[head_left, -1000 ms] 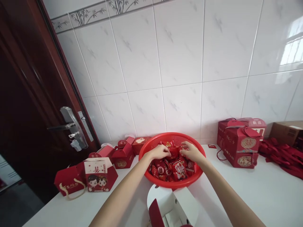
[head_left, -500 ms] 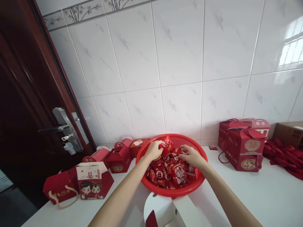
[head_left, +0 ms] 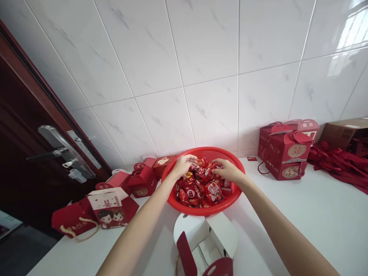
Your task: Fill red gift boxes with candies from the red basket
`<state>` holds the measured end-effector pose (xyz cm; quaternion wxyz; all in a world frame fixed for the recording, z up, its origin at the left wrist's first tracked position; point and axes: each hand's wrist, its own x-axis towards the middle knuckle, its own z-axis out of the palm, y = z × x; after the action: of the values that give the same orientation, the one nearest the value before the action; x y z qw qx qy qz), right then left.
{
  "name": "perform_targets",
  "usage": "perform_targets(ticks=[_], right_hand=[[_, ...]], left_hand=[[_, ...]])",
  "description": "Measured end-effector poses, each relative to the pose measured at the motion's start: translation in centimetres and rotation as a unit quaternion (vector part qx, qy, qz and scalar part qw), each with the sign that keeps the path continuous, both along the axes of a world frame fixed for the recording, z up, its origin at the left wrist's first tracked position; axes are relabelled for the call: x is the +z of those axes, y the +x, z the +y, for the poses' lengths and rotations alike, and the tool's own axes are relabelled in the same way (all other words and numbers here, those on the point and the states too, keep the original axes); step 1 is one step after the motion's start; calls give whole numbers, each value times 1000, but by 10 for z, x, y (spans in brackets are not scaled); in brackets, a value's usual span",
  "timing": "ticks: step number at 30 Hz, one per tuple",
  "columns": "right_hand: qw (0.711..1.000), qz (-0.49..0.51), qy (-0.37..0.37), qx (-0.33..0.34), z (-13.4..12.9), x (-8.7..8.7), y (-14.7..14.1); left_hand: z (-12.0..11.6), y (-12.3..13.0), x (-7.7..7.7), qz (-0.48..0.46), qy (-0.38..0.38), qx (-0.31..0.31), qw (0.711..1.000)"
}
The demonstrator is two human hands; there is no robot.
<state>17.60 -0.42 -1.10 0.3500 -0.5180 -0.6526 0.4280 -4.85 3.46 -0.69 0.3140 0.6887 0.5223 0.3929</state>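
A red plastic basket (head_left: 244,180) holds many shiny red wrapped packets (head_left: 212,191), their contents hidden. My left hand (head_left: 185,165) is over the basket's left side, fingers stretched out and nothing held in them. On the right side of the heap, my right hand (head_left: 227,170) has its fingers curled against a red packet (head_left: 210,172); the fingertips are partly hidden among the wrappers. In front of the basket stands an unfolded gift box (head_left: 198,249), white inside and dark red outside, its flaps spread; I see nothing in it but white panels.
Several red gift boxes (head_left: 142,180) stand to the left, one with a cartoon couple (head_left: 112,212). Stacked red boxes (head_left: 287,153), red ribbons (head_left: 339,165) and a cardboard box (head_left: 342,132) are at right. The tiled wall (head_left: 212,115) rises behind the basket.
My left hand has let go of the red packet it held up, and its fingers have straightened. My right hand has moved slightly inward. The view has tilted down, showing more of the unfolded box.
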Motion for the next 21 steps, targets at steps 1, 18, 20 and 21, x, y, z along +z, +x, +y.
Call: perform_targets(ticks=[1, 18, 20, 21], right_hand=[[1000, 6, -1, 2, 0, 0, 0], [999, 34, -12, -4, -7, 8, 3], [998, 52, -17, -4, -7, 9, 3], [998, 60, -20, -4, -7, 9, 3]], left_hand=[[-1, 0, 0, 1, 1, 3, 1000], [-2, 1, 6, -22, 55, 62, 996], [-1, 9, 12, -50, 46, 25, 997], [-1, 14, 16, -64, 42, 6, 997]])
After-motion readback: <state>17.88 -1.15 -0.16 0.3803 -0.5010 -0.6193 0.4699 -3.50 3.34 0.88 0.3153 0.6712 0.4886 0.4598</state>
